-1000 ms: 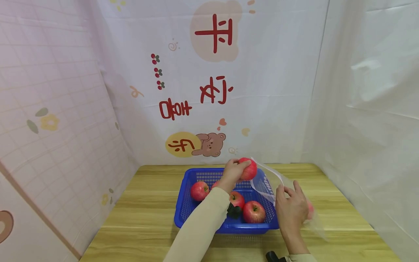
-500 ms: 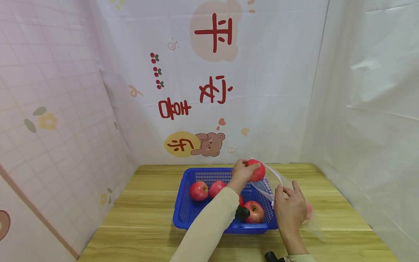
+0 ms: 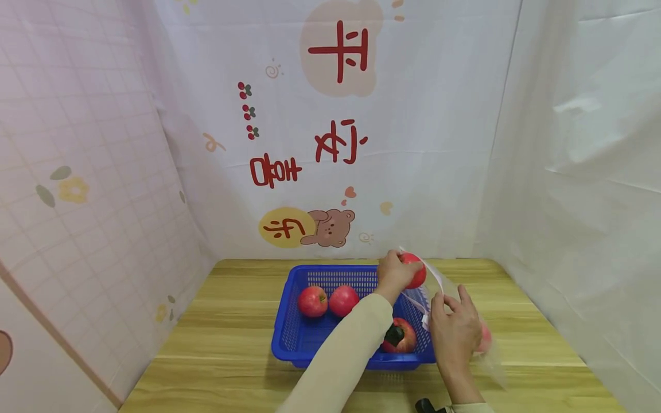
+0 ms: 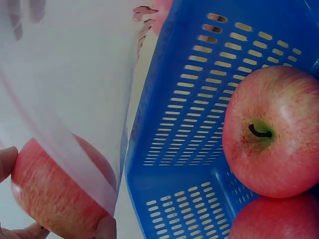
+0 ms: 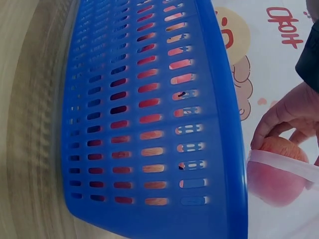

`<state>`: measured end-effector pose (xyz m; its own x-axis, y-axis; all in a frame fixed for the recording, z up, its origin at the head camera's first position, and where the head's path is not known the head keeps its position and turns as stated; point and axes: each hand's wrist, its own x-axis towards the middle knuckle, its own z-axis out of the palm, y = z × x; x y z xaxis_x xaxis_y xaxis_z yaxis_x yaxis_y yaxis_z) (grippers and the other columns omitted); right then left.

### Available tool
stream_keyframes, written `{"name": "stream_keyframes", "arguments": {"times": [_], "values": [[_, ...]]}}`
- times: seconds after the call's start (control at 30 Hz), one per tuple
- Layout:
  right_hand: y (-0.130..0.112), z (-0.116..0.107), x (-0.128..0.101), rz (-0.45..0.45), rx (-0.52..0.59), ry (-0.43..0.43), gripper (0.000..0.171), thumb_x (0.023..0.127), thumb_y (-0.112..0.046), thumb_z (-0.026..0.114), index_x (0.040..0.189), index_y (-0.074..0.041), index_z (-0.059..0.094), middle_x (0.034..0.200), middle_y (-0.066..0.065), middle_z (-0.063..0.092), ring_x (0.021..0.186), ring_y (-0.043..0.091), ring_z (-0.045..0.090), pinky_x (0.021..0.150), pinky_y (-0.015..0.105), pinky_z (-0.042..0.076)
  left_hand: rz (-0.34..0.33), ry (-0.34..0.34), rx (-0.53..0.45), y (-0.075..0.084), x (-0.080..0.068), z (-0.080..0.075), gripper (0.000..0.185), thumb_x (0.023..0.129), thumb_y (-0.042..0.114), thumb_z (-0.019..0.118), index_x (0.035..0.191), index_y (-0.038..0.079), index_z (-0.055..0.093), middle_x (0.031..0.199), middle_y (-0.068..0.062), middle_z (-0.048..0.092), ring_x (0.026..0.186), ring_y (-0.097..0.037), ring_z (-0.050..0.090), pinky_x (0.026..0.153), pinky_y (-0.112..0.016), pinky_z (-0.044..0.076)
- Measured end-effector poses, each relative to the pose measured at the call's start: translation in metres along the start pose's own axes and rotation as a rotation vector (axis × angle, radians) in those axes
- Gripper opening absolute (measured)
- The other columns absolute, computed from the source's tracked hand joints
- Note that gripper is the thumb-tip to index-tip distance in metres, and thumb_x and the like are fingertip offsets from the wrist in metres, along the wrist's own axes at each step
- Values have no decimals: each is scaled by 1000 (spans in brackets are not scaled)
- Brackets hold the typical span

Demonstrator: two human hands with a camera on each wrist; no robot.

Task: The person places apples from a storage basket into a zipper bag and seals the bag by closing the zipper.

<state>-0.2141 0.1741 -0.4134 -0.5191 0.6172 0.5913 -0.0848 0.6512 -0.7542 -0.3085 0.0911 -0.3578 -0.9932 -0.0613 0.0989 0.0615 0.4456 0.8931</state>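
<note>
My left hand (image 3: 393,274) grips a red apple (image 3: 416,272) at the mouth of a clear plastic zip bag (image 3: 435,277). In the left wrist view the bag's rim strip crosses over this apple (image 4: 55,199), so part of it lies inside the mouth. My right hand (image 3: 455,330) pinches the near side of the bag's rim between thumb and fingers. Another apple (image 3: 484,338) shows through the bag's lower part, behind the right hand. Beneath the left forearm stands a blue basket (image 3: 281,321) with several apples (image 3: 312,302) in it.
The basket stands on a wood-grain table (image 3: 206,338). White printed cloth (image 3: 434,143) hangs behind and at both sides. A black wrist camera (image 3: 395,335) on the left wrist covers part of an apple (image 3: 407,338) in the basket.
The left hand has moved right with its apple, from over the basket's back edge into the bag's mouth. The right hand has stayed nearly in place on the bag.
</note>
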Motion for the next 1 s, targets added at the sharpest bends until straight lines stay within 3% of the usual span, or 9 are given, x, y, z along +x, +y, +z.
{"name": "stream_keyframes", "arguments": {"times": [0.2,0.4,0.67,1.0], "values": [[0,1,-1,-2,-4,2,27,91,-21,66,86,2,78,131,18,62,119,45,57,80,62,46,12,14,43,-1,-2,5,46,83,31,78,118,5,64,108,-13,66,104,-30,61,91,-42,51],[-1,0,0,15,8,7,27,91,-23,66,88,0,79,131,18,62,119,44,57,81,63,45,65,-6,27,-2,-3,1,39,89,17,64,126,2,63,118,-17,65,113,-33,59,96,-40,47],[1,-2,0,20,3,-2,24,90,-19,64,79,-2,77,130,18,62,120,45,57,81,63,45,49,-21,18,-8,0,-12,38,91,19,66,125,4,63,118,-15,64,110,-31,60,92,-41,49],[6,-3,0,-8,-25,-3,25,90,-22,66,82,0,77,129,20,63,120,46,56,84,64,44,38,-25,40,-19,8,-36,42,93,21,65,131,3,60,125,-16,61,117,-32,57,97,-44,48]]}}
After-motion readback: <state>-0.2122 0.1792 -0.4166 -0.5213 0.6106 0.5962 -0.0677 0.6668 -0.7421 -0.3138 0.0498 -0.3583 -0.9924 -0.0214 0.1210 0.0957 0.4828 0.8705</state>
